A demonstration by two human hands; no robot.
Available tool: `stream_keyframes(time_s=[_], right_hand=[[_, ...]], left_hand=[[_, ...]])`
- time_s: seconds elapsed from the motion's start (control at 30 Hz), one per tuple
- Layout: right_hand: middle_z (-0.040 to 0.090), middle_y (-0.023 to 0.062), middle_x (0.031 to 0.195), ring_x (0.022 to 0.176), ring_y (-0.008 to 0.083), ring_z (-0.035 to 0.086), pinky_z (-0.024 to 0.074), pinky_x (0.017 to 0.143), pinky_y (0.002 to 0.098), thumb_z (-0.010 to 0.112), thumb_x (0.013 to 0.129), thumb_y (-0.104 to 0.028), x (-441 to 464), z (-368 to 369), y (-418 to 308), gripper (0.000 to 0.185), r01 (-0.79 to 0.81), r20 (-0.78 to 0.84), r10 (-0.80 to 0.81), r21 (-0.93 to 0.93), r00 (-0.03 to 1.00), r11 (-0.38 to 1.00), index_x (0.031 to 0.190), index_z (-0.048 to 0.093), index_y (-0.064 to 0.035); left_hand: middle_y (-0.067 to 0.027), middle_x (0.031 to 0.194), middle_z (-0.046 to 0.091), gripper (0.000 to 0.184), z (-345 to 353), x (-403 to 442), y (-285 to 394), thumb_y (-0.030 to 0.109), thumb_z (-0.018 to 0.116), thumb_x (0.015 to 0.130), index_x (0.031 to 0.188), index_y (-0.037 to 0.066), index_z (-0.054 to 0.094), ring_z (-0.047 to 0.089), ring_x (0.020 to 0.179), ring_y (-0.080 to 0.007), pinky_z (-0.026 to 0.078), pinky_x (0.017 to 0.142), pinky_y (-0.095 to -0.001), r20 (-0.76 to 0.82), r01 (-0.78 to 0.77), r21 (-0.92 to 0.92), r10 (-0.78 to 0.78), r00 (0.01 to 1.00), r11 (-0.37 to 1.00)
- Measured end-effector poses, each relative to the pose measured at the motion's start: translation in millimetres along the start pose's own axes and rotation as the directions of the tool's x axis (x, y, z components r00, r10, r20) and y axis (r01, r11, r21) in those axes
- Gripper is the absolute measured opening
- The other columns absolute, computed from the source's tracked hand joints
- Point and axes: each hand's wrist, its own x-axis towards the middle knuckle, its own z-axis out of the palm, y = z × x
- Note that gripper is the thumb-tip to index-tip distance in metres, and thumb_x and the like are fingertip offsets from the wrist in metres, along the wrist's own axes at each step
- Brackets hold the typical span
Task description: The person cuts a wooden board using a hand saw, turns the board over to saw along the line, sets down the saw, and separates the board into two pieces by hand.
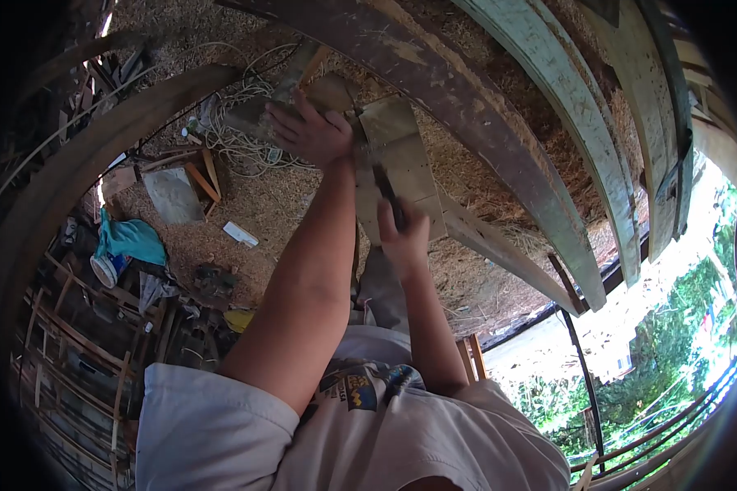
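My left hand [313, 135] lies with its fingers spread on a flat wooden piece [329, 94]. My right hand [403, 237] is wrapped round the dark handle of a long, narrow-bladed hand tool [382, 182]. The blade points away from me, passing close to my left wrist; whether it is a saw or a knife I cannot make out. Beneath the tool is a pale board [401, 147] with lines across it. Part of the wooden piece is hidden under my left hand.
Large curved timbers [499, 123] arch over the right side, and another curved beam [123, 123] stands at left. Tangled rope [237, 135] lies on the shavings-covered ground. A teal cloth [131, 239], a white container [106, 270] and a white box [241, 234] are at left.
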Motion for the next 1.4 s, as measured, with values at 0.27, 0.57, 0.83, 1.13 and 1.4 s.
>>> stream_keyframes(time_s=[0.27, 0.57, 0.83, 1.13, 1.4], right_hand=[[0.054, 0.0168, 0.057, 0.049, 0.0223, 0.055, 0.0429, 0.052, 0.0396, 0.072, 0.094, -0.025, 28.9, 10.4, -13.1, 0.034, -0.030, 0.015, 0.030, 0.050, 0.999, 0.998, 0.075, 0.063, 0.0016], [0.058, 0.0200, 0.059, 0.053, 0.0359, 0.065, 0.0458, 0.053, 0.0434, 0.070, 0.093, -0.030, -13.3, -18.5, -0.8, 0.038, 0.003, 0.008, -0.003, -0.082, 1.000, 0.997, 0.075, 0.063, 0.0021], [0.058, 0.0205, 0.058, 0.053, 0.0369, 0.064, 0.0442, 0.052, 0.0436, 0.072, 0.093, -0.026, 5.0, -9.1, -23.2, 0.035, -0.036, 0.018, 0.037, -0.046, 0.999, 0.998, 0.072, 0.063, 0.0004], [0.059, 0.0213, 0.059, 0.056, 0.0411, 0.065, 0.0484, 0.055, 0.0457, 0.070, 0.093, -0.027, 41.6, 19.8, -23.9, 0.036, 0.057, -0.060, -0.064, -0.120, 0.996, 0.991, 0.072, 0.063, -0.0001], [0.057, 0.0213, 0.059, 0.055, 0.0419, 0.064, 0.0472, 0.054, 0.0466, 0.072, 0.093, -0.029, 4.9, -10.7, -17.7, 0.037, 0.004, 0.018, -0.001, -0.144, 1.000, 0.990, 0.072, 0.064, 0.0002]], left_hand=[[-0.0356, 0.165, 0.027, 0.066, -1.1, 1.8, 2.3, 0.050, 0.025, 0.104, 0.160, 0.018, 0.041, 0.031, 0.151, -0.0578, 0.031, 0.111, -0.0761, -0.004, -0.004, 0.006, 0.004, 1.000, 1.000], [-0.0359, 0.165, 0.027, 0.072, -0.1, 1.8, 1.5, 0.059, 0.019, 0.106, 0.160, 0.016, 0.041, 0.031, 0.150, -0.0589, 0.031, 0.112, -0.0755, -0.014, -0.012, -0.019, 0.011, 1.000, 1.000], [-0.0361, 0.165, 0.026, 0.070, -2.0, 1.3, 1.3, 0.056, 0.023, 0.105, 0.161, 0.017, 0.040, 0.029, 0.151, -0.0594, 0.029, 0.113, -0.0760, 0.011, 0.002, -0.011, -0.002, 1.000, 1.000], [-0.0364, 0.166, 0.024, 0.067, -3.4, 0.8, 1.9, 0.049, 0.027, 0.102, 0.160, 0.017, 0.040, 0.024, 0.153, -0.0587, 0.026, 0.116, -0.0757, 0.045, 0.006, -0.013, -0.005, 0.999, 1.000], [-0.0368, 0.165, 0.027, 0.066, -3.0, 4.7, 5.4, 0.048, 0.029, 0.102, 0.160, 0.017, 0.040, 0.028, 0.151, -0.0591, 0.031, 0.113, -0.0729, 0.001, -0.011, -0.004, 0.011, 1.000, 1.000]])
